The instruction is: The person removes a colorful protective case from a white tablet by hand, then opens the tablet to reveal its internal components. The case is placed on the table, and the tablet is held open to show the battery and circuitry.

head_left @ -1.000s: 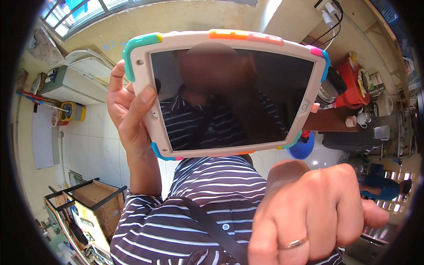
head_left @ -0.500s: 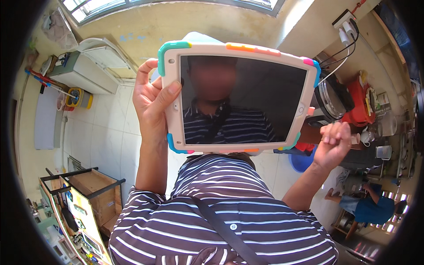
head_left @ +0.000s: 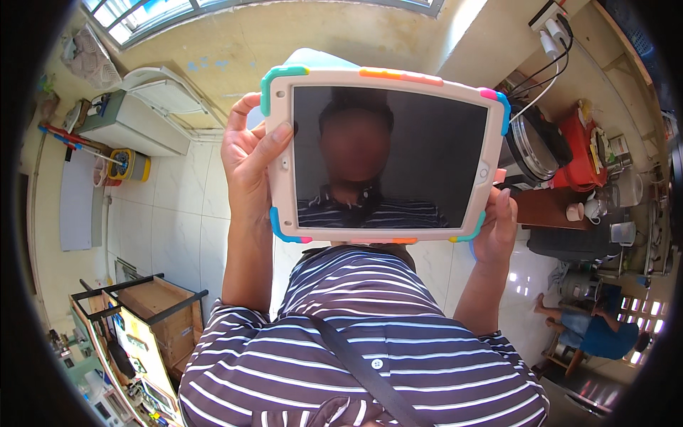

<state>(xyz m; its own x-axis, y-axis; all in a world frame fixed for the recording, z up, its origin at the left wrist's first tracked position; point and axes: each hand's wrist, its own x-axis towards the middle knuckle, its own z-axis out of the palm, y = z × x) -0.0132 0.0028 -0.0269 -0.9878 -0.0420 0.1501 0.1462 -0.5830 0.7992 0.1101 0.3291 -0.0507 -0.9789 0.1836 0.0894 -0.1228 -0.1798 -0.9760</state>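
In front of my chest is a tablet point(head_left: 391, 160) in a pale pink case with teal, blue, orange and pink bumpers. Its dark screen faces me and mirrors a striped shirt. My left hand point(head_left: 249, 146) grips the left edge, thumb on the front rim and fingers partly hidden behind. At the lower right corner is my right hand point(head_left: 496, 231). Its thumb points up beside the case edge, and its other fingers go behind the tablet, mostly out of sight. A light-blue piece point(head_left: 320, 58) shows behind the top edge.
To the right, a counter holds a red item point(head_left: 580, 146), a round metal-rimmed appliance point(head_left: 533, 146) and cups point(head_left: 575, 211). A person in blue point(head_left: 608, 334) sits at the lower right. On the left are a white cabinet point(head_left: 135, 121), a yellow mop bucket point(head_left: 130, 165) and a wooden table frame point(head_left: 160, 309).
My right hand has come in from the right, from a curled pose away from the tablet to its lower right corner. The left hand keeps its grip, and the tablet has shifted slightly.
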